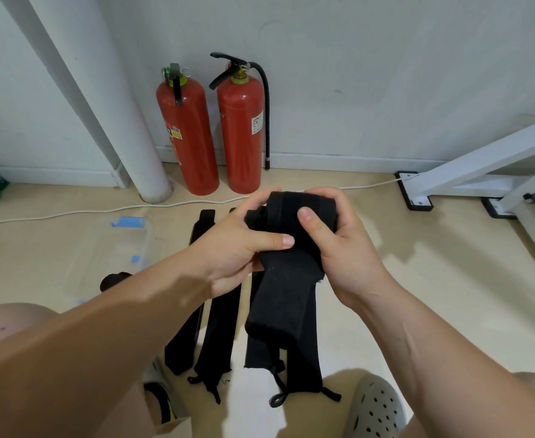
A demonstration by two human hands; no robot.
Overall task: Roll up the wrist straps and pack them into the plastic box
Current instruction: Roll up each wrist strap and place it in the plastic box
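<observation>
Both grips are clamped on one black strap [278,295], held above the floor. The left grip [228,248] curls round the roll's left end, thumb across its front. The right grip [338,248] wraps the roll's right side, thumb on top. The tail hangs down. Other straps [218,330] lie below, with the clear box [139,248] to the left.

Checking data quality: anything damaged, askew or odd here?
Minor only. One floor strap has a frayed lower edge with loose threads. The left hand and right hand grip the half-rolled strap normally; nothing else stands out.
</observation>
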